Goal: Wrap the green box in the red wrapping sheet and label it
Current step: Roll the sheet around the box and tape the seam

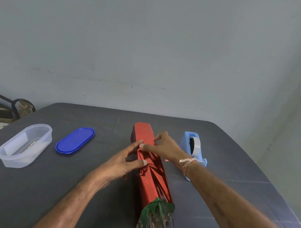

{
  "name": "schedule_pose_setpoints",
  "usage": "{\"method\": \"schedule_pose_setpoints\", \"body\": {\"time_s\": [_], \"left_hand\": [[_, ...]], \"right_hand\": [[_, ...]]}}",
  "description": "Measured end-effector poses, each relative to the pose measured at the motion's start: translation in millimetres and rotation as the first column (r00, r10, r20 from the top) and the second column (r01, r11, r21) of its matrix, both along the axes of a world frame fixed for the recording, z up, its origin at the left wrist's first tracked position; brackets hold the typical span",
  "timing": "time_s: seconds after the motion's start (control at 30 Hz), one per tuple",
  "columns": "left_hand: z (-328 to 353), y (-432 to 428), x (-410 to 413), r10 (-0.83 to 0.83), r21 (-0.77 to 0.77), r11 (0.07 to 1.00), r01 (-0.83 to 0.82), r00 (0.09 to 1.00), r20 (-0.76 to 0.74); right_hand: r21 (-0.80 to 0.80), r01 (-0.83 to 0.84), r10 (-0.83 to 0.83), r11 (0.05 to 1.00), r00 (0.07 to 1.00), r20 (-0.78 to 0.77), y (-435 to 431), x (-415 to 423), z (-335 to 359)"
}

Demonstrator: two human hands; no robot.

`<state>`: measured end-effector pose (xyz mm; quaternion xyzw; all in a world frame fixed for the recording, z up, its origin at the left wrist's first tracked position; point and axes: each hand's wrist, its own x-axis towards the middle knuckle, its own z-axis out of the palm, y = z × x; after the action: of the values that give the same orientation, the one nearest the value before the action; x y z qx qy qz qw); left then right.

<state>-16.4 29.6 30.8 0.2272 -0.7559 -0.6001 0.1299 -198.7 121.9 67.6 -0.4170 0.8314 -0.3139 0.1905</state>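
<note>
Our left hand [123, 162] and our right hand [167, 147] meet on top of the box [145, 131]. The box lies on the table [231, 164] with the wrapping sheet [152, 178] around it. It runs from near us to past our hands. Our left hand presses on the wrapping sheet and our right hand pinches it. The tape holder [194, 147] stands just right of our right hand. The lid [74, 140] lies left of our left hand. The tub [24, 145] lies further left, past the lid.

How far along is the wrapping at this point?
Done: the red sheet is already rolled round lengthwise. In hand: the left hand presses and the right hand pinches the overlap on top. Left: taping that seam from the tape dispenser, closing the crumpled open near end, then labelling; no label shows.
</note>
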Motion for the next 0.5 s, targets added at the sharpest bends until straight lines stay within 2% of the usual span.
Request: {"method": "schedule_pose_setpoints", "body": {"time_s": [0.07,0.13,0.33,0.43,0.5], "left_hand": [[-1.4,-1.1,0.0,0.002,-0.003,1.0,-0.002,1.0,0.002],[-3.6,-2.1,0.2,0.003,-0.001,1.0,-0.003,1.0,-0.009],[-1.6,0.0,-0.9,0.012,0.009,1.0,-0.012,1.0,-0.022],[-2.0,0.5,-0.9,0.003,0.014,1.0,-0.002,1.0,-0.027],[-1.9,-0.3,0.0,0.009,0.025,1.0,-0.008,0.999,-0.033]], "right_hand": [[-0.003,0.051,-0.051,0.999,0.993,-0.105,-5.1,1.7,-5.5],[-0.048,0.091,-0.096,0.995,0.988,-0.119,-7.1,0.8,-8.3],[-0.089,0.071,-0.056,0.994,0.985,0.161,12.8,-4.7,-9.1],[-0.28,0.169,-0.082,0.945,0.951,0.3,35.5,-8.0,-12.8],[-0.407,0.276,-0.188,0.871,0.951,0.245,53.2,-11.9,-16.0]]}}
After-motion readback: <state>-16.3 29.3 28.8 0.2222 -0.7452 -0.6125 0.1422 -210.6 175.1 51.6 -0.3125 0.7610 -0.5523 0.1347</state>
